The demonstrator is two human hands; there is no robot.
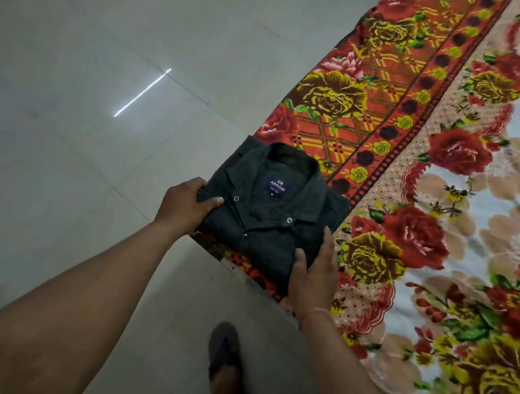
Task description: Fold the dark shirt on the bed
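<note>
While the floral bedspread point(460, 182) is covering the bed, the folded dark shirt point(269, 212) is being held at its corner edge, gripped by the left hand point(183, 206) and right hand point(314, 274); "ARROW" is showing on its navy collar label point(277, 187).

A home bedroom — a bed under a floral blanket point(458, 195), beside a pale tiled floor point(84, 64).
</note>
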